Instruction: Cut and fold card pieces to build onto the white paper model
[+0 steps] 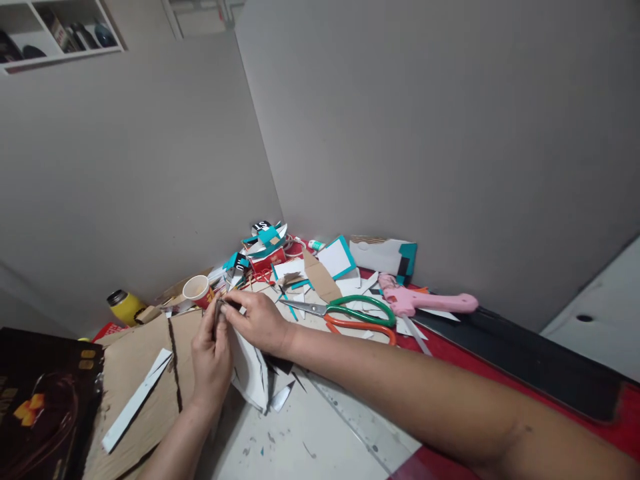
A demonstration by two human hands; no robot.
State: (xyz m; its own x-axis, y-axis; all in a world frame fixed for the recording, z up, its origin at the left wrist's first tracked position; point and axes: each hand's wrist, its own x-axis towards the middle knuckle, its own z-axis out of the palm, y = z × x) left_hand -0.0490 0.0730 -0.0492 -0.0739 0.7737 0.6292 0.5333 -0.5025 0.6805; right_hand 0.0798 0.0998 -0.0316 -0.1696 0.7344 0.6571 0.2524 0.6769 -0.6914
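Hands meet at centre-left of frame | left hand (213,357) and right hand (257,320), fingers pinched on a white paper piece (250,373) over the table (505,387) | paper looks light, floppy, easily creased; best gripped at edges | scissors (350,312), glue gun (425,301), paper cup (197,291) right and above.

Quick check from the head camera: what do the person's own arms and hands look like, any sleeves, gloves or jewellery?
Both arms are bare as far as the picture shows: no sleeves in view. The left hand and right hand wear no gloves, and no rings, watch or wristbands show. The right forearm crosses the picture from the lower right; the left forearm comes up from the bottom edge.
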